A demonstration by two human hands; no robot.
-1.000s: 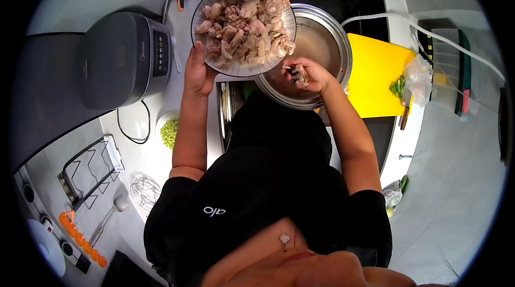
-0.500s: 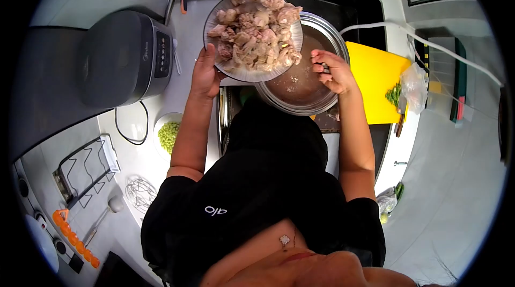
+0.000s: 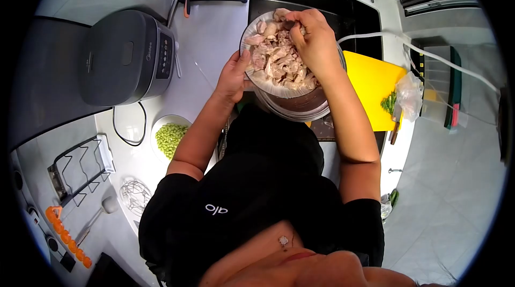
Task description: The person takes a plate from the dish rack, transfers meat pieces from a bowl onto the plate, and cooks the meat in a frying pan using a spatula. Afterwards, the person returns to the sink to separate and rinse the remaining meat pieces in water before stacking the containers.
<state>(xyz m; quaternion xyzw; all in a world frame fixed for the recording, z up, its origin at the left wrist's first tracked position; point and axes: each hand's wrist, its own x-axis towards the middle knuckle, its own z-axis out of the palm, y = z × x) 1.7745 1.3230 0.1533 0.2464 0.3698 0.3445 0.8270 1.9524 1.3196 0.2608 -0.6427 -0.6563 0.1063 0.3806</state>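
A plate (image 3: 287, 92) heaped with pieces of pale cooked-looking meat (image 3: 279, 64) is held over a metal pot (image 3: 284, 115). My left hand (image 3: 233, 76) grips its left edge, with the thumb on the rim and the other fingers mostly hidden underneath. My right hand (image 3: 316, 40) is at the plate's far right side, its thumb and fingers pinched on a piece of meat at the top of the heap. Brownish liquid (image 3: 308, 102) shows in the pot below the plate, which covers most of the opening.
Right of the pot lies a yellow cutting board (image 3: 370, 91) with chopped greens (image 3: 389, 103) and a knife (image 3: 396, 128). A rice cooker (image 3: 126, 59) stands at left, near a bowl of green beans (image 3: 170, 139). A white hose (image 3: 429, 53) crosses at right.
The plate has shifted right and nearer to me, covering more of the pot. My right hand has moved from above the liquid up to the meat, and its fingers have closed there.
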